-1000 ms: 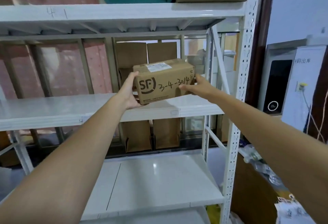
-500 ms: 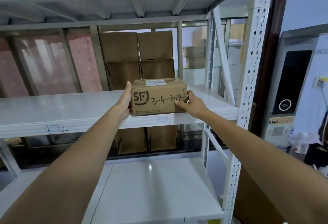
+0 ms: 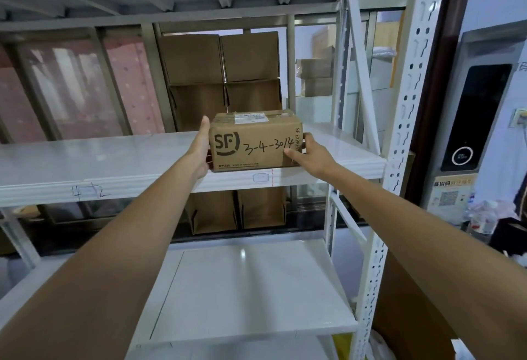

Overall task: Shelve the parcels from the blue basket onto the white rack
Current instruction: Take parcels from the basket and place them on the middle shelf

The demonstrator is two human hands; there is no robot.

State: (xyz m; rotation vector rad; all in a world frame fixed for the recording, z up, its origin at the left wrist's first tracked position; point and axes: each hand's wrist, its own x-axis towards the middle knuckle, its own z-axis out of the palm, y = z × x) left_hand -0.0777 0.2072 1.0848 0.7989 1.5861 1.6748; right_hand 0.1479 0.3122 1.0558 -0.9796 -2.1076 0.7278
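Cartons (image 3: 222, 80) behind parcel (image 3: 255, 142) — possibly touching

The white rack (image 3: 399, 120) is cut off by the top, left and bottom frame edges. The parcel (image 3: 255, 142) hides most of the left hand (image 3: 201, 150) fingers and the right hand (image 3: 312, 154) fingertips. The parcel's top label print is too small to read

Soft even daylight, wide-angle edge warp

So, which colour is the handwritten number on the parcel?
Black, on the brown cardboard parcel; head view.
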